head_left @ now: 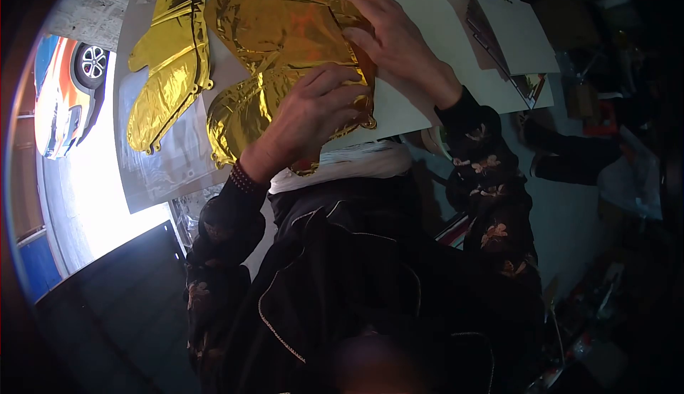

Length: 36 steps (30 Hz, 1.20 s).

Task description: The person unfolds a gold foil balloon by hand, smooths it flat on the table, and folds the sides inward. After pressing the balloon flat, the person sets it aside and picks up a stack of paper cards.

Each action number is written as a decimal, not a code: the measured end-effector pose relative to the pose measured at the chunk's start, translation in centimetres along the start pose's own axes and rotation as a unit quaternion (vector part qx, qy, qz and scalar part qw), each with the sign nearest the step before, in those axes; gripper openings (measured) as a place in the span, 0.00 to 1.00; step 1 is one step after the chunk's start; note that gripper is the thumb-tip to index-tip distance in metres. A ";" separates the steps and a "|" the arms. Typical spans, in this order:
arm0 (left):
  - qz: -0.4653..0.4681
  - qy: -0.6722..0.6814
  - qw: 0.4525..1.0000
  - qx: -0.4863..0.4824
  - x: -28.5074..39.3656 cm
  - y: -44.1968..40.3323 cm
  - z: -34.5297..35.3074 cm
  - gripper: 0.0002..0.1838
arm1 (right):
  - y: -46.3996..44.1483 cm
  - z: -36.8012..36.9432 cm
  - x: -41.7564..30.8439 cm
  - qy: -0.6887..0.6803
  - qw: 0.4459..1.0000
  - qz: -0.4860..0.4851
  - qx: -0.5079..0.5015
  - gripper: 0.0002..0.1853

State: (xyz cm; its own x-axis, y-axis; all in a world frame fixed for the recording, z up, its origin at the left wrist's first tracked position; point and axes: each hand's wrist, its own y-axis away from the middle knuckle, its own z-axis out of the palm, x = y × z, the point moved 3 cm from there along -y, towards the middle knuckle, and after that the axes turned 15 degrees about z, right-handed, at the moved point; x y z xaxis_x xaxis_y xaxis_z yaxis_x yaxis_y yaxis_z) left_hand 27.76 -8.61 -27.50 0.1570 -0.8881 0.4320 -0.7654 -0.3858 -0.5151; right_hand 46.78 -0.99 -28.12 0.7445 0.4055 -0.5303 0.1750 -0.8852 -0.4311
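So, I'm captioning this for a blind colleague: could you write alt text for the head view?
A person's left hand and right hand are on a crinkled gold foil piece on a pale table. Another gold piece lies to its left; beyond is an orange car in bright light.

Black sleeves (pixel 491 205) with pinkish flowers (pixel 494 234), dotted left cuff (pixel 246 180), pale-piped black garment (pixel 349 273)
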 end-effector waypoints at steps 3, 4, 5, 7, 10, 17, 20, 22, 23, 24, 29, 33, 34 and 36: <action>-0.030 -0.105 0.994 -0.010 0.0 0.6 -0.6 0.26 | 2.8 -3.8 -1.6 -0.012 0.997 0.048 -0.055 0.20; -0.036 -0.106 0.994 -0.014 -0.1 0.8 -0.6 0.26 | 4.0 -4.6 -2.2 -0.012 0.995 0.066 -0.078 0.17; -0.043 -0.107 0.993 -0.018 -0.2 1.1 -0.6 0.27 | 5.3 -5.3 -2.8 -0.013 0.992 0.081 -0.100 0.15; -0.049 -0.107 0.993 -0.027 -0.4 1.5 -0.2 0.27 | 7.5 -6.3 -4.0 -0.016 0.984 0.108 -0.142 0.12; -0.048 -0.107 0.992 -0.038 -0.9 2.2 0.7 0.27 | 10.2 -5.9 -4.6 0.025 0.982 0.104 -0.154 0.12; -0.038 -0.124 0.991 -0.028 -0.7 2.4 1.0 0.26 | 12.3 -5.1 -6.0 -0.014 0.981 0.129 -0.143 0.16; -0.024 -0.144 0.989 -0.031 -0.7 2.4 1.1 0.24 | 12.5 -5.3 -6.1 -0.020 0.978 0.149 -0.147 0.18; -0.012 -0.160 0.986 -0.038 -0.7 2.3 1.1 0.24 | 12.5 -5.3 -6.2 -0.017 0.975 0.162 -0.152 0.19; -0.007 -0.169 0.985 -0.043 -0.7 2.3 1.0 0.24 | 12.5 -5.3 -6.2 -0.015 0.976 0.159 -0.148 0.20; -0.002 -0.178 0.983 -0.049 -0.6 2.3 1.0 0.24 | 12.6 -5.2 -6.1 -0.014 0.977 0.156 -0.143 0.21; -0.002 -0.179 0.983 -0.027 -0.5 2.3 1.1 0.25 | 12.7 -4.4 -5.5 0.022 0.985 0.133 -0.112 0.25; -0.006 -0.185 0.982 -0.025 -0.6 2.4 1.1 0.23 | 12.6 -3.8 -5.7 0.033 0.988 0.093 -0.115 0.25; -0.007 -0.182 0.983 -0.024 -0.5 2.4 1.1 0.24 | 12.6 -3.8 -5.8 0.031 0.989 0.084 -0.119 0.25; -0.009 -0.175 0.984 -0.021 -0.4 2.4 1.0 0.24 | 12.6 -3.8 -5.7 0.021 0.989 0.087 -0.120 0.27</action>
State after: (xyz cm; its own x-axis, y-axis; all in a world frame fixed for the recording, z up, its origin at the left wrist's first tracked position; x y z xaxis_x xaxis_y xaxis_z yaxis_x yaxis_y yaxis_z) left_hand 26.45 -9.42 -29.67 0.3711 -0.9155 0.1552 -0.7847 -0.3986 -0.4747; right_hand 47.18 -15.34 -27.77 0.8022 0.2374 -0.5479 0.1862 -0.9713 -0.1483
